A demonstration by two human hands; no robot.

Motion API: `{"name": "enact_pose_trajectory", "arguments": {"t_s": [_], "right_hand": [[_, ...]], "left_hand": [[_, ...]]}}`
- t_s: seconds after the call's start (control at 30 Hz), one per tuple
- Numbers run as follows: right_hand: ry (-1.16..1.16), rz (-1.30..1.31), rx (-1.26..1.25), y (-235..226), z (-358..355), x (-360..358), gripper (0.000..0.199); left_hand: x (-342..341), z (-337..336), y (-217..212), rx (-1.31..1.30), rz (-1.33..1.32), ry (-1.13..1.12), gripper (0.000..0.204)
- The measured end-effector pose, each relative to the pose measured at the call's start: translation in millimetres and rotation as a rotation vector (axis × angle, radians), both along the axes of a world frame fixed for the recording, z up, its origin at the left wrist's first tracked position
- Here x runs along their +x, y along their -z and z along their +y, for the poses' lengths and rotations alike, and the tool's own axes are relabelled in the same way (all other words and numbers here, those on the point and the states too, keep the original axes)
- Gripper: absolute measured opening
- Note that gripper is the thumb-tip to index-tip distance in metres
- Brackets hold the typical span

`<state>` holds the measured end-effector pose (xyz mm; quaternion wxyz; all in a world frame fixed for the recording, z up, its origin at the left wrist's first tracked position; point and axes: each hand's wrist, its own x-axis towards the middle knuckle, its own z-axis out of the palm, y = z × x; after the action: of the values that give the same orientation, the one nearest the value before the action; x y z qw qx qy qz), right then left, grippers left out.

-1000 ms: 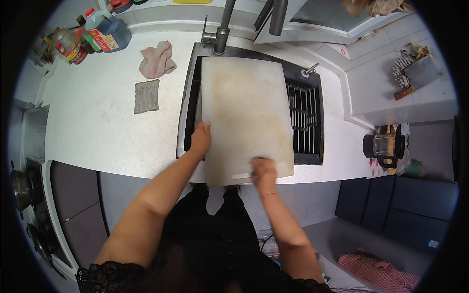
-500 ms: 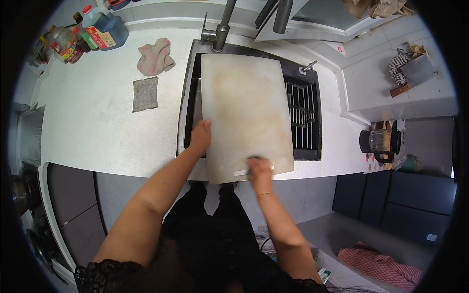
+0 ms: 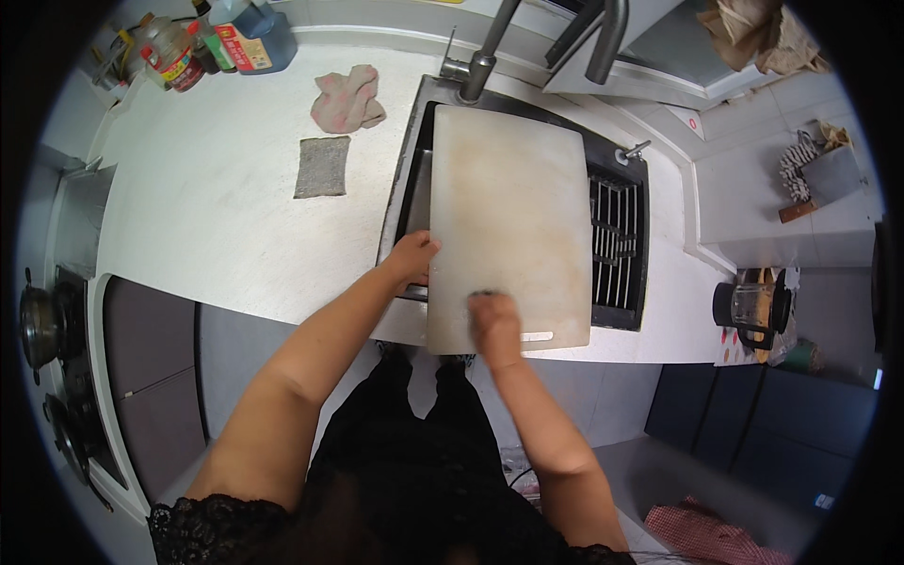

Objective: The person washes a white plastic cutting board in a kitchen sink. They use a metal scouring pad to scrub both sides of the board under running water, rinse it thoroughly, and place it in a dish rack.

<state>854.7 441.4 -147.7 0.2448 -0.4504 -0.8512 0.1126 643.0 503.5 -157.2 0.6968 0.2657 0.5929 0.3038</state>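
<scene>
Big pale cutting board (image 3: 513, 221) lies across the sink (image 3: 414, 179). Left hand (image 3: 411, 259) grips its left edge; right hand (image 3: 493, 320) is closed on something dark, maybe a scrubber. Bottles with red-yellow labels (image 3: 202, 42) sit far-left.

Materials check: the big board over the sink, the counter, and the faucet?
Cutting board: probably plastic, matte off-white with brownish staining and a slot near its front edge; could be pale wood.
Counter: looks like stone or solid surface, white and lightly speckled, dull sheen.
Faucet: metal, brushed grey, slightly reflective.
</scene>
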Motion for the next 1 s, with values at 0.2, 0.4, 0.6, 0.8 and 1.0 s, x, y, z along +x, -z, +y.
{"name": "enact_pose_trajectory", "arguments": {"t_s": [0.2, 0.4, 0.6, 0.8, 1.0], "right_hand": [[-0.049, 0.029, 0.023, -11.4, 26.9, -56.8, 0.024], [-0.248, -0.011, -0.022, -18.6, -20.7, -32.3, 0.02], [-0.189, -0.086, -0.043, -15.8, 29.1, -64.8, 0.014], [-0.191, -0.024, -0.001, -18.2, 27.6, -63.2, 0.014], [-0.263, 0.018, -0.029, -23.5, -14.7, -37.9, 0.017]], "left_hand": [[-15.4, -5.2, 8.6, -0.003, -0.291, 0.022, 0.032], [-17.4, -6.6, 16.0, -0.004, -0.308, 0.031, 0.03], [-16.9, -5.8, 17.5, 0.014, -0.252, 0.059, 0.027], [-17.1, -3.7, 17.8, -0.054, -0.335, -0.02, 0.03], [-15.3, -4.6, 13.1, -0.037, -0.352, -0.034, 0.032]]}}
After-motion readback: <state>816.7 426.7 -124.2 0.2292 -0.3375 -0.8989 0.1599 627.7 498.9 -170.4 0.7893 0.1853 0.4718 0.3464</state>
